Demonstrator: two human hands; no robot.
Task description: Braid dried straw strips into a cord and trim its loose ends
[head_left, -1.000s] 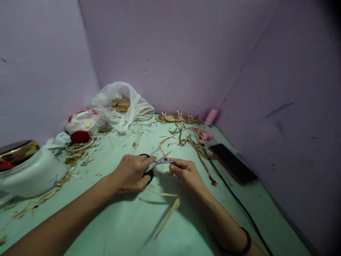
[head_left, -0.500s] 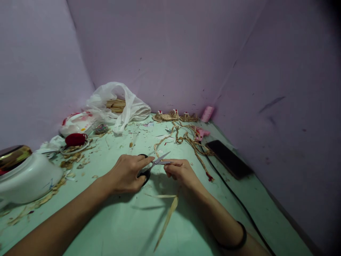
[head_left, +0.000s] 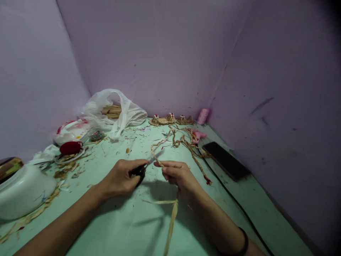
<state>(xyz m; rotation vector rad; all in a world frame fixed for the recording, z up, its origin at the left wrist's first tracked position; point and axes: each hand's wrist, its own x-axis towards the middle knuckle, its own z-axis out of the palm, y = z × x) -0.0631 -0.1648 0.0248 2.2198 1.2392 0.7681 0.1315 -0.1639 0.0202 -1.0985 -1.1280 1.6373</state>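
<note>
The scissors [head_left: 140,171] held in the left hand [head_left: 119,180] now look closed, just left of the braid [head_left: 152,152] the right hand [head_left: 178,173] pinches, apparently pausing cutting.

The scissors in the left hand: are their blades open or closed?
The scissors look closed: ahead of the left hand, the blades make one narrow line without visible gap, though blur hides detail.

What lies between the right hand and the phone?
In the head view, the red-tipped braid end and the black cable lie between the right hand and the phone.
</note>
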